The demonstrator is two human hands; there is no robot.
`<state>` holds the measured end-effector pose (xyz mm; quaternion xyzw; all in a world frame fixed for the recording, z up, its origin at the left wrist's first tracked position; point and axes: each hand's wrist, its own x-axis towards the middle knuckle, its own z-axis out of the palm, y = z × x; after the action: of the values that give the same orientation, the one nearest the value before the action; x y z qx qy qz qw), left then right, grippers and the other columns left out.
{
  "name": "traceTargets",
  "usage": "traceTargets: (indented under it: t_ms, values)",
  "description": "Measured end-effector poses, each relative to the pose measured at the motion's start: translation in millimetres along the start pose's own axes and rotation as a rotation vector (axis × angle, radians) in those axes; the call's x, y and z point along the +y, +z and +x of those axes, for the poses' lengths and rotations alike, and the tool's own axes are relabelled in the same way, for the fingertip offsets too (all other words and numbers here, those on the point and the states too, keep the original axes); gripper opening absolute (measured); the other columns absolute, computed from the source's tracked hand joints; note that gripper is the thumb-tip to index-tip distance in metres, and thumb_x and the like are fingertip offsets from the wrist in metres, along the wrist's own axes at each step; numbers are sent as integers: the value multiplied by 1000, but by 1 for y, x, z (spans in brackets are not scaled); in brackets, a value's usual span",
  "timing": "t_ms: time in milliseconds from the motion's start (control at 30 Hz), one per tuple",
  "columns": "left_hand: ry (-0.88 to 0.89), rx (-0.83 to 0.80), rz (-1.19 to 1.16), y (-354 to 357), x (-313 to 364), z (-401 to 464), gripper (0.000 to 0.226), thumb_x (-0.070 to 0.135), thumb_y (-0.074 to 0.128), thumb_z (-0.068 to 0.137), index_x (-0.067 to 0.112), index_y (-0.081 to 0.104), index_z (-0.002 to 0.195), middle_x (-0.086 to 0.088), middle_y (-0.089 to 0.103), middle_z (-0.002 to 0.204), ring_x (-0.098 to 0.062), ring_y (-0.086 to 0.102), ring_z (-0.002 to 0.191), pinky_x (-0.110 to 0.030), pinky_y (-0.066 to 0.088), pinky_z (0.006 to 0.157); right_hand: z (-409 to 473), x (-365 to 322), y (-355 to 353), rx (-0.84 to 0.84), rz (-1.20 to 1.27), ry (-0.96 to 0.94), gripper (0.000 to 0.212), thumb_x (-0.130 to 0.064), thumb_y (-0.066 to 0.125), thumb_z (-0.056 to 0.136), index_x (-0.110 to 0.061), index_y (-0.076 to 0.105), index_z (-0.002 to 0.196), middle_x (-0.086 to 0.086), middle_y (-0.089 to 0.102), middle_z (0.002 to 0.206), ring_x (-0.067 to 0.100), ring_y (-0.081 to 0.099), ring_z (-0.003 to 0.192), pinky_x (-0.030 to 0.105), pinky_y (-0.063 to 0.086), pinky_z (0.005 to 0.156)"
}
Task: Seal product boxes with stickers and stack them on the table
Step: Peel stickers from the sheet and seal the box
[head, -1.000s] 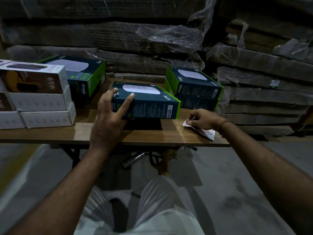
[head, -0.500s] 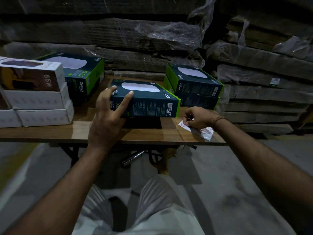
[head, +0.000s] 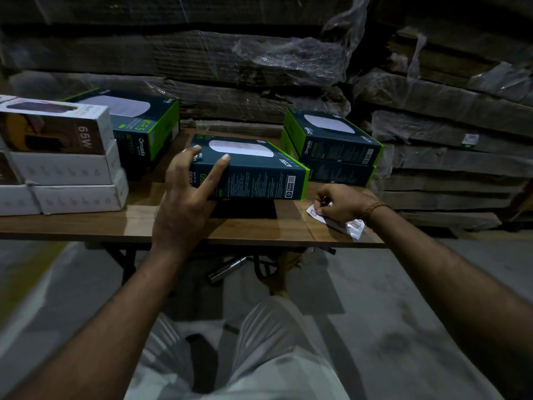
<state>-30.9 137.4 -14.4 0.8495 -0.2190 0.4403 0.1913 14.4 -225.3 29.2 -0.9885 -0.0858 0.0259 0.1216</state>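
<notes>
Omada box (head: 253, 171) sat mid-table, tilted up off the wooden table (head: 144, 223) on its near side, a dark shadow under it. Left hand (head: 184, 203) gripped its left end, thumb and forefinger spread over the top edge, other fingers curled under as far as visible. Right hand (head: 340, 203) was down on the sticker sheet (head: 350, 226) near the table's front right corner, fingertips pinched at the sheet's left edge; looked like it was peeling a sticker, couldn't tell if one was free yet. No seal visible on the held box, so this one judged not done. Two Omada boxes (head: 334, 145) were stacked at the right rear, one more Omada box (head: 141, 125) at the left rear; whether sealed, can't tell. White 65W boxes (head: 60, 166) were stacked at far left. Room: bare table strip in front of the held box, gap between it and the right stack narrow. Sticker sheet hung just over the front edge, so could slide off. Wrapped cardboard stacks (head: 259, 62) sat close behind the table, no room to push back.
</notes>
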Motion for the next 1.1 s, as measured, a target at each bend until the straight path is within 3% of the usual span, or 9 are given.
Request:
traceTargets:
  t_ms: [233,500,667,833,1000,1100]
  values:
    - [-8,-9,-3,-3,4,1,69,37,45,98,21,41,164,-31,31,159,-49,31,151,-62,47,113,-3,1,1,14,20,-10,18,-13,73,94,-24,66,81,-4,68,92,15,62,90,24,47,72]
    - [-8,-23,-7,-4,3,1,71,40,43,97,21,40,165,-28,27,160,-49,29,152,-63,47,113,-8,3,-2,2,110,25,16,-15,69,97,-24,66,85,2,71,100,19,64,93,30,50,77]
    - [-17,-32,-15,-5,6,1,72,40,43,95,21,41,164,-30,29,160,-49,29,152,-65,47,111,-13,6,-3,-14,211,55,14,-13,67,100,-22,67,89,9,73,104,14,63,74,26,52,62]
    - [-24,-39,-22,-7,7,1,72,40,42,94,20,42,164,-30,29,160,-49,29,152,-65,47,111,-17,9,-6,-32,316,63,14,-8,68,99,-20,68,91,14,74,114,32,69,112,47,59,96]
    - [-13,-38,-16,-6,5,0,73,36,43,94,21,39,165,-28,27,160,-50,29,152,-66,47,111,-26,9,-10,7,523,70,10,-1,67,99,-10,68,98,19,73,118,33,69,112,49,59,100]
    - [-9,-39,-6,-4,4,0,70,33,46,97,21,39,165,-29,27,161,-49,29,152,-65,47,112,-32,4,-10,128,554,68,6,-6,73,97,-8,69,101,15,72,113,30,72,106,49,63,94]
